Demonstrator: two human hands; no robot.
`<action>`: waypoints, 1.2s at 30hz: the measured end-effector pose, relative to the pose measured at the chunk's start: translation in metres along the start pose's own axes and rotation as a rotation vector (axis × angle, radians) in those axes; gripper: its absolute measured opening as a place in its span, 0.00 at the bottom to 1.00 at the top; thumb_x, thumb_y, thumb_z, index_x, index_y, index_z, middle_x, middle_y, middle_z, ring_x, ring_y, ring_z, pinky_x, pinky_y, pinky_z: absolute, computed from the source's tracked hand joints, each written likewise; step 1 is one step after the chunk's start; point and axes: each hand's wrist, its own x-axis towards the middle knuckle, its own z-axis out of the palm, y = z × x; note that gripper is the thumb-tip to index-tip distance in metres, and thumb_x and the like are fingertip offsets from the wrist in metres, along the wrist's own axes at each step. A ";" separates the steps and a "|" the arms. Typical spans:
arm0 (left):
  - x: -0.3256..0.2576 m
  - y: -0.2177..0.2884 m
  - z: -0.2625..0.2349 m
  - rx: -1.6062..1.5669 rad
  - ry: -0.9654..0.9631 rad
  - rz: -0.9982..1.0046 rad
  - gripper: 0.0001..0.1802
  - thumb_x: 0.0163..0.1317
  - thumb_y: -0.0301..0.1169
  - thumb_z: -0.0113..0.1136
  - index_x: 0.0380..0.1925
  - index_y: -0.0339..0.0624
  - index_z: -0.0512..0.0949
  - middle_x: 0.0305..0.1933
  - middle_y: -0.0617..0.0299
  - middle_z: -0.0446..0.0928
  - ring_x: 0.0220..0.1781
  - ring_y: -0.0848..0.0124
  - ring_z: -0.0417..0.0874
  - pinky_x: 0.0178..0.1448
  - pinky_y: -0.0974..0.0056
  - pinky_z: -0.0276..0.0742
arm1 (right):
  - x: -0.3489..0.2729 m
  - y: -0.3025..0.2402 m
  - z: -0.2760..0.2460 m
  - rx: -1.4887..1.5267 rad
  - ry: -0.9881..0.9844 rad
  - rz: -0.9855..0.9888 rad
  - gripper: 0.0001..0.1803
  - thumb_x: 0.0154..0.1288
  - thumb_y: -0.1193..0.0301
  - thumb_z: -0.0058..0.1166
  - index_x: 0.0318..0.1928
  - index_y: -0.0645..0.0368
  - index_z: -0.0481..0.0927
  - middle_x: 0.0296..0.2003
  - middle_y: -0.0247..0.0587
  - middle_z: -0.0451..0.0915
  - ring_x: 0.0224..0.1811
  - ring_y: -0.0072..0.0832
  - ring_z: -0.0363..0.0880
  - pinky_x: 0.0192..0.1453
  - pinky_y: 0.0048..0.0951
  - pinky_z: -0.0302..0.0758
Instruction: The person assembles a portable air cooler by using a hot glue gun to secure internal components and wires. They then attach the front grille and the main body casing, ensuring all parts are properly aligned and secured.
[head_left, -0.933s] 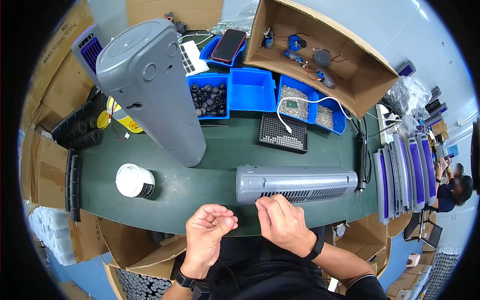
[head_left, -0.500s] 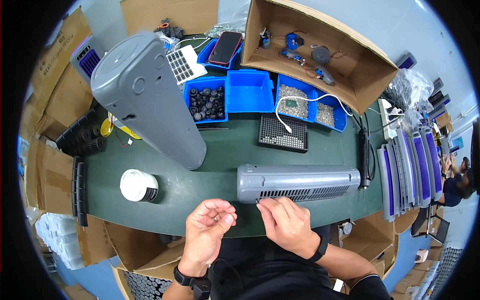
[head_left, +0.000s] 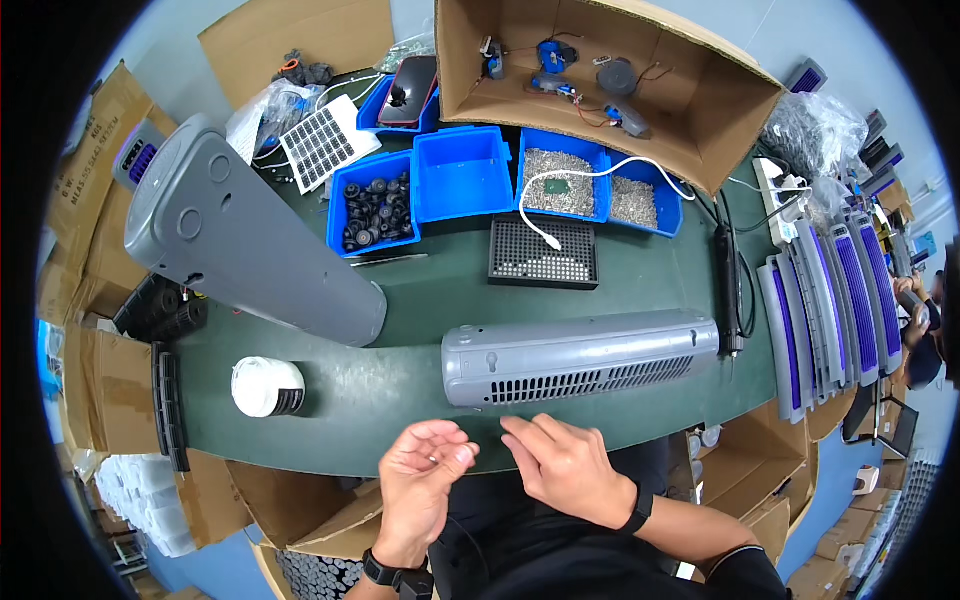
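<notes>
Grey vented housing point(head_left: 575, 360) lay on its side on the green tabletop point(head_left: 430, 300), slotted grille toward the person, its left end just beyond the two hands. Left hand point(head_left: 425, 485) was raised at the near edge, palm partly up, fingers curled and thumb near them; whether that grip held a small part could not be told. Right hand point(head_left: 565, 465) was near the housing's lower left corner, knuckles up, thumb and forefinger drawn near each other; whether this grip was closed on anything could not be made out. No contact between the hands was seen. To the left, a white tub point(head_left: 265, 388) stood near a tall grey housing point(head_left: 265, 245), upright on the surface. Behind the lying housing: a black perforated tray point(head_left: 545, 275), with the plug end of a white cable point(head_left: 600, 170) reaching over it, and a blue bin point(head_left: 565, 214) of small silvery pieces point(head_left: 560, 168). A black electric screwdriver point(head_left: 726, 290) was just beyond the lying housing's right end.
</notes>
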 end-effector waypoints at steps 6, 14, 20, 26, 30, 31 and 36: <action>0.001 0.009 -0.014 0.135 0.090 0.093 0.16 0.64 0.12 0.67 0.51 0.33 0.80 0.47 0.52 0.86 0.46 0.68 0.88 0.51 0.66 0.85 | 0.011 -0.007 0.009 -0.143 -0.144 -0.005 0.17 0.65 0.72 0.66 0.54 0.59 0.86 0.23 0.36 0.80 0.20 0.32 0.82 0.21 0.35 0.75; 0.003 0.008 -0.022 0.107 0.051 0.113 0.15 0.64 0.14 0.69 0.50 0.34 0.81 0.46 0.54 0.86 0.45 0.69 0.88 0.50 0.66 0.85 | 0.009 -0.008 0.013 -0.221 -0.176 -0.057 0.16 0.65 0.71 0.67 0.52 0.59 0.88 0.21 0.35 0.80 0.20 0.31 0.82 0.21 0.34 0.75; 0.008 0.006 -0.025 0.099 0.024 0.100 0.14 0.64 0.15 0.70 0.49 0.34 0.81 0.45 0.55 0.86 0.45 0.69 0.89 0.50 0.66 0.85 | -0.004 -0.003 0.001 -0.026 -0.254 0.005 0.18 0.64 0.76 0.63 0.54 0.61 0.86 0.23 0.42 0.83 0.23 0.35 0.84 0.25 0.37 0.78; 0.007 0.005 -0.023 0.102 0.019 0.112 0.14 0.64 0.15 0.70 0.49 0.34 0.81 0.46 0.55 0.87 0.45 0.69 0.89 0.51 0.66 0.86 | -0.003 -0.010 0.002 0.138 -0.139 0.295 0.10 0.65 0.77 0.68 0.47 0.63 0.85 0.17 0.40 0.79 0.14 0.28 0.75 0.21 0.31 0.71; 0.006 0.004 -0.017 0.148 0.013 0.120 0.14 0.64 0.15 0.70 0.49 0.35 0.82 0.46 0.56 0.86 0.45 0.69 0.89 0.52 0.65 0.86 | -0.007 -0.020 0.009 0.197 -0.116 0.508 0.08 0.67 0.75 0.67 0.44 0.62 0.84 0.17 0.42 0.79 0.15 0.35 0.78 0.22 0.36 0.72; 0.006 0.003 -0.016 0.141 0.004 0.118 0.15 0.64 0.16 0.71 0.49 0.35 0.82 0.46 0.56 0.86 0.45 0.69 0.89 0.52 0.66 0.86 | -0.006 -0.023 0.012 0.211 -0.105 0.557 0.08 0.67 0.73 0.66 0.44 0.61 0.84 0.17 0.42 0.80 0.16 0.40 0.80 0.22 0.39 0.73; 0.006 0.002 -0.016 0.129 -0.012 0.107 0.14 0.63 0.16 0.71 0.49 0.35 0.82 0.46 0.56 0.86 0.45 0.70 0.89 0.52 0.66 0.87 | 0.005 -0.030 0.027 0.087 -0.018 0.475 0.07 0.67 0.75 0.66 0.42 0.62 0.82 0.16 0.42 0.78 0.13 0.34 0.76 0.20 0.36 0.70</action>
